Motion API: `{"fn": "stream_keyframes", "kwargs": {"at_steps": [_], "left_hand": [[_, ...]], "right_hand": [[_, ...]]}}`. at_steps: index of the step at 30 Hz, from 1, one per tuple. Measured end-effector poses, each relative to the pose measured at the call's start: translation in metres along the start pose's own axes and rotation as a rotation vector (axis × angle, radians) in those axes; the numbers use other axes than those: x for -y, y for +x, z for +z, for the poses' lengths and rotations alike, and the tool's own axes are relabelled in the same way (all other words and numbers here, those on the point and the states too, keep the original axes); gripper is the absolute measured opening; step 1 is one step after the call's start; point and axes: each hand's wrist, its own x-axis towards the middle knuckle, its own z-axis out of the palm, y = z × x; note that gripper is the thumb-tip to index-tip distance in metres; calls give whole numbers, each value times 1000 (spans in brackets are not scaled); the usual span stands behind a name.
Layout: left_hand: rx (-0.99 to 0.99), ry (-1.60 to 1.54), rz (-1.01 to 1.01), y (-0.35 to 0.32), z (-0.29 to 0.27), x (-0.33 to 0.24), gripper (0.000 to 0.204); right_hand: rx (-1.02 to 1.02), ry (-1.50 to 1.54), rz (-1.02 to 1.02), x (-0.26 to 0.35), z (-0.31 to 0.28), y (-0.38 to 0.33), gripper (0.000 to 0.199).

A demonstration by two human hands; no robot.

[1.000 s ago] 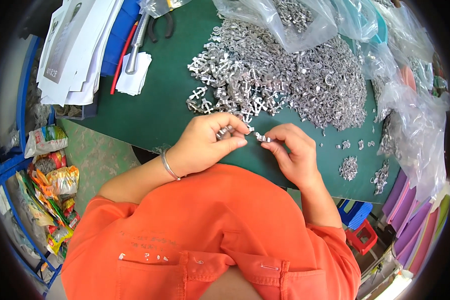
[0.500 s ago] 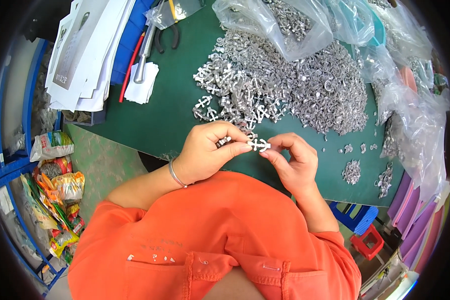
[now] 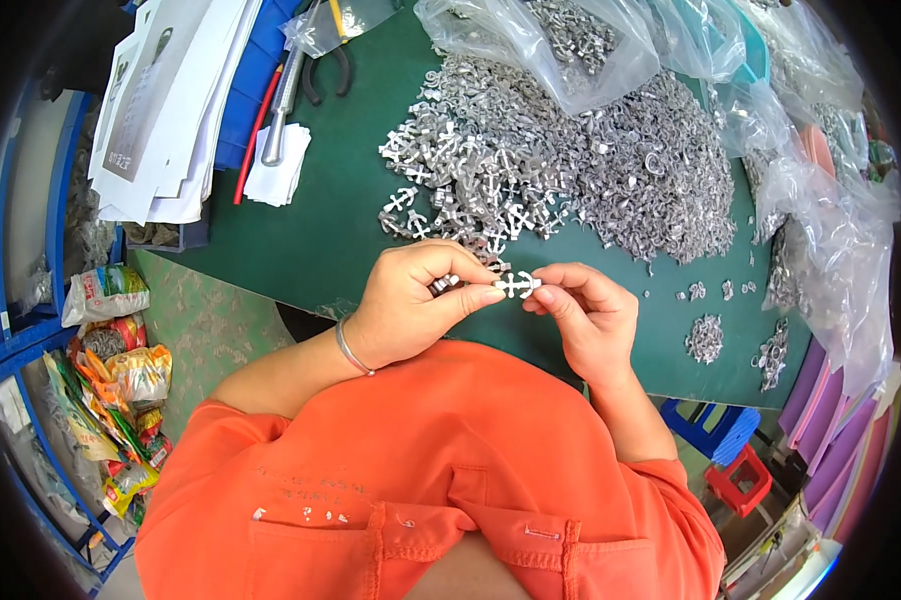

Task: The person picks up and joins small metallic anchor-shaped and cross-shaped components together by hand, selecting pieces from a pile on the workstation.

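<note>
Bright, smooth silvery metal in the anchor-shaped piece [image 3: 516, 286]; duller, rough-looking grey metal across the heap of small parts [image 3: 656, 175]. Glossy, crinkled clear plastic in the bag [image 3: 836, 290]. Smooth matt finish on the green surface [image 3: 326, 235]. Matt cloth in the orange shirt [image 3: 411, 430].

From head height, the wide fisheye view looks steeply down over the orange shirt [image 3: 421, 410] to the green counter [image 3: 341, 215], close above both. Straight edges bow toward its rim.

This is looking like a workshop. Metal parts [image 3: 651, 170] are lying heaped at upper centre, pliers [image 3: 346, 78] at upper left.
</note>
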Motion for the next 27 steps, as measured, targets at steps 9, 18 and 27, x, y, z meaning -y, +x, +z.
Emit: {"fn": "stream_keyframes", "kwargs": {"at_steps": [9,18,27], "left_hand": [[-28,-85,-165,3,1,2,11],[21,-668,-547,10,-2,2,19],[156,-722,-603,10,-5,0,10]], "right_hand": [[-39,-205,-243,-7,-1,6,10],[202,-418,-746,7,5,15,22],[-123,-1039,-444,-13,-11,40,22]]}}
